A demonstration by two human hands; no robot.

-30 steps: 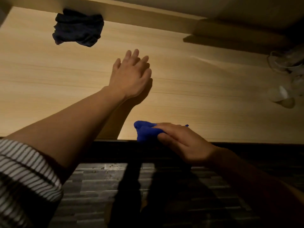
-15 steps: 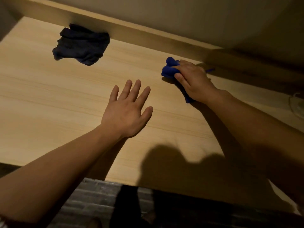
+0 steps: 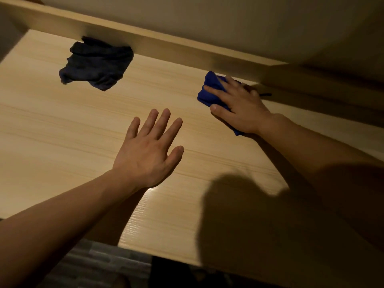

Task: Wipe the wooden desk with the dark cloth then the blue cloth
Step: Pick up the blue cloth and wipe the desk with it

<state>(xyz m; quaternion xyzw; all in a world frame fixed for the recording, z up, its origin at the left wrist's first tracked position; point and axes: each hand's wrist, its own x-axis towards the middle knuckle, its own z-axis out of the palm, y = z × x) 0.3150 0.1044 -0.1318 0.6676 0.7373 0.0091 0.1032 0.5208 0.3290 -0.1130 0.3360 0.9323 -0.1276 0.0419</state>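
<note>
Blue cloth (image 3: 209, 91) bunched at far right of table (image 3: 62, 132), close to raised back ledge (image 3: 166, 43). My right hand (image 3: 239, 107) presses flat over it, fingers curled on its near edge, gripping it. Dark cloth (image 3: 96, 63) lies crumpled far left, touching ledge, well apart from both hands. My left hand (image 3: 148, 150) rests mid-table, palm down, fingers spread wide, holding nothing. Light wood grain surface, dim warm light, big shadow near right. Plain wall (image 3: 228, 19) behind. Grey floor (image 3: 99, 265) below near edge.
</note>
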